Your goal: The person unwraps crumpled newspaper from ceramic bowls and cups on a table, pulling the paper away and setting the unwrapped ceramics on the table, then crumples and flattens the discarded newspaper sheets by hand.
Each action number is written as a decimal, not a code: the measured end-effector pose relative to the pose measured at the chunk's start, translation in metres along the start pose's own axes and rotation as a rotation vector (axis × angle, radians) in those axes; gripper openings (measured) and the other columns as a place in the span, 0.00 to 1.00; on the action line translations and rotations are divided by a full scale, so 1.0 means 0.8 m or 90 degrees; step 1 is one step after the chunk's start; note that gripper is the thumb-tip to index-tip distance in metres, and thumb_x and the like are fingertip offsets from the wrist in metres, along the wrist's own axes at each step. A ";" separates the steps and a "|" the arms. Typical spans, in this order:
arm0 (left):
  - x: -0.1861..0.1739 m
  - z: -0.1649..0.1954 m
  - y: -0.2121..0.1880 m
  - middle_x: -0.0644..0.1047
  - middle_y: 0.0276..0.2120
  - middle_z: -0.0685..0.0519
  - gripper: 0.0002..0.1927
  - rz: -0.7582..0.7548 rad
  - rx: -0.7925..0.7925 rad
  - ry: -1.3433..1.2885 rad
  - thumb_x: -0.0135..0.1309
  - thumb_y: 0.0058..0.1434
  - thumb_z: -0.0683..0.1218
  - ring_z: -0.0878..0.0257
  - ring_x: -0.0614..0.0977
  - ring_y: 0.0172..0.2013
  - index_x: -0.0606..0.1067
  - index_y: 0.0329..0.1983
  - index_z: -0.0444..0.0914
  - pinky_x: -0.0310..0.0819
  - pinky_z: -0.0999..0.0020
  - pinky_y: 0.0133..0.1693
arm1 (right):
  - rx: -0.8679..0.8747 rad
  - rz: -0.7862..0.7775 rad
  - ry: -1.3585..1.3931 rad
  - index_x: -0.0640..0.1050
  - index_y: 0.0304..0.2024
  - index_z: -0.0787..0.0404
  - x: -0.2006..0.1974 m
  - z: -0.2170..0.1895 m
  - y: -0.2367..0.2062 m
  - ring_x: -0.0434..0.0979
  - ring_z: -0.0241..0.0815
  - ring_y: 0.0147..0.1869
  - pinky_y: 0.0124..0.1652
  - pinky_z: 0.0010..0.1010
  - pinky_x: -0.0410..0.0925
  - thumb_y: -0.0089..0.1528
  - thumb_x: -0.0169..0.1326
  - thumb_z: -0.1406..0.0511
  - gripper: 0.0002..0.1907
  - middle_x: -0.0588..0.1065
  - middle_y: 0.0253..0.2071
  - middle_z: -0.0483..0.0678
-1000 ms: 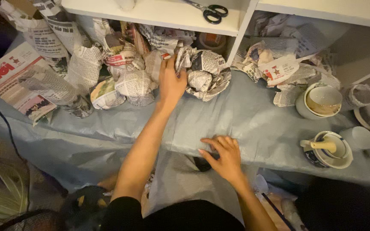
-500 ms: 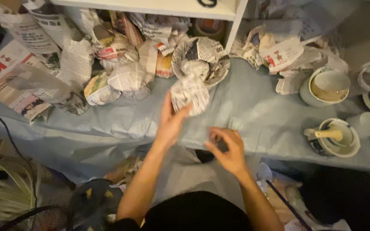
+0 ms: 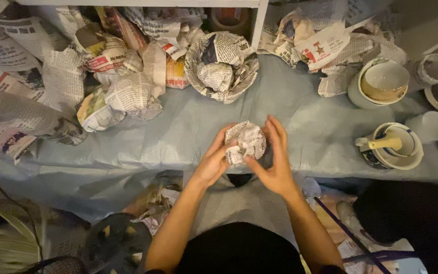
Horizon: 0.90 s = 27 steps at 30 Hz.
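Bundle: a newspaper-wrapped bundle (image 3: 246,142) sits between both hands, over the blue-grey sheet (image 3: 178,132) near its front edge.
Left hand: the left hand (image 3: 213,161) cups the bundle's left side, fingers curled round it, thumb on the paper.
Right hand: the right hand (image 3: 275,162) has fingers half spread behind and right of the bundle, thumb pressing its lower flap.
Risk: the loose wrap could slip open, since only fingertips pinch it; whatever is inside could drop off the edge just below the fingers.
Further out: a paper-lined bowl (image 3: 221,63) lies beyond the fingertips; a cream cup (image 3: 384,81) well to the right.
Hidden: the bundle's contents; the dark object under the wrists.
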<state>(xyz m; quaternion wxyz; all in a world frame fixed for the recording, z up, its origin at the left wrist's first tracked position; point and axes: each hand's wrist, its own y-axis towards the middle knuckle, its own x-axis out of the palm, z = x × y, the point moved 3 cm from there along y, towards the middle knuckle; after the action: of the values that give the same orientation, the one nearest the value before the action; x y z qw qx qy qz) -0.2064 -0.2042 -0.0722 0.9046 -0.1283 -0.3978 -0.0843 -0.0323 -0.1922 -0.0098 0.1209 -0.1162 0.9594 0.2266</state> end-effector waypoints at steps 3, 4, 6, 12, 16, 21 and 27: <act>0.003 0.003 0.003 0.65 0.68 0.47 0.29 -0.024 0.021 0.015 0.44 0.72 0.44 0.57 0.70 0.66 0.56 0.75 0.39 0.67 0.57 0.64 | 0.028 -0.019 0.042 0.75 0.59 0.63 -0.005 0.008 0.003 0.66 0.51 0.75 0.69 0.41 0.63 0.58 0.66 0.71 0.27 0.64 0.71 0.55; 0.003 0.003 0.004 0.65 0.68 0.47 0.29 -0.019 0.018 0.009 0.45 0.72 0.43 0.57 0.70 0.66 0.56 0.75 0.39 0.67 0.57 0.64 | 0.019 -0.011 0.071 0.75 0.56 0.63 -0.006 0.011 0.002 0.67 0.50 0.74 0.70 0.41 0.63 0.58 0.66 0.71 0.24 0.65 0.70 0.55; 0.004 0.004 0.006 0.65 0.68 0.47 0.30 -0.029 0.023 0.011 0.46 0.71 0.40 0.57 0.70 0.66 0.55 0.75 0.40 0.67 0.57 0.64 | -0.002 -0.002 0.131 0.76 0.50 0.61 -0.008 0.018 -0.001 0.69 0.50 0.73 0.70 0.41 0.62 0.59 0.65 0.73 0.18 0.68 0.67 0.54; -0.005 0.002 0.011 0.69 0.65 0.46 0.28 0.049 -0.026 -0.143 0.45 0.72 0.42 0.56 0.73 0.63 0.58 0.74 0.36 0.70 0.58 0.63 | -0.085 -0.002 0.085 0.76 0.40 0.59 -0.028 0.026 -0.017 0.70 0.52 0.73 0.68 0.45 0.64 0.58 0.61 0.75 0.11 0.80 0.51 0.51; -0.005 0.001 0.014 0.72 0.62 0.48 0.28 0.068 0.000 -0.049 0.48 0.70 0.38 0.60 0.75 0.60 0.59 0.73 0.35 0.71 0.61 0.61 | -0.103 -0.059 0.103 0.78 0.44 0.60 -0.038 0.015 -0.029 0.73 0.50 0.65 0.62 0.45 0.70 0.55 0.67 0.70 0.16 0.80 0.50 0.47; -0.006 0.001 0.014 0.75 0.58 0.48 0.25 0.079 -0.018 -0.061 0.47 0.71 0.40 0.60 0.79 0.56 0.61 0.71 0.35 0.76 0.62 0.57 | -0.165 -0.087 -0.107 0.84 0.40 0.56 -0.053 0.005 -0.040 0.74 0.50 0.59 0.59 0.41 0.68 0.49 0.66 0.69 0.15 0.80 0.48 0.45; -0.010 0.003 0.016 0.75 0.57 0.47 0.24 0.066 -0.018 -0.084 0.48 0.72 0.40 0.60 0.79 0.56 0.62 0.70 0.32 0.76 0.62 0.57 | -0.181 -0.106 -0.191 0.85 0.39 0.56 -0.058 0.013 -0.055 0.77 0.47 0.56 0.57 0.40 0.67 0.49 0.64 0.73 0.15 0.82 0.51 0.44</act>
<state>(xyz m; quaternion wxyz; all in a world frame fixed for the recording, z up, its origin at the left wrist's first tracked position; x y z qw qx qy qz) -0.2099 -0.1910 -0.0786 0.8775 -0.1671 -0.4483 -0.0342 0.0256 -0.2179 -0.0236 0.2631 -0.1755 0.8762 0.3636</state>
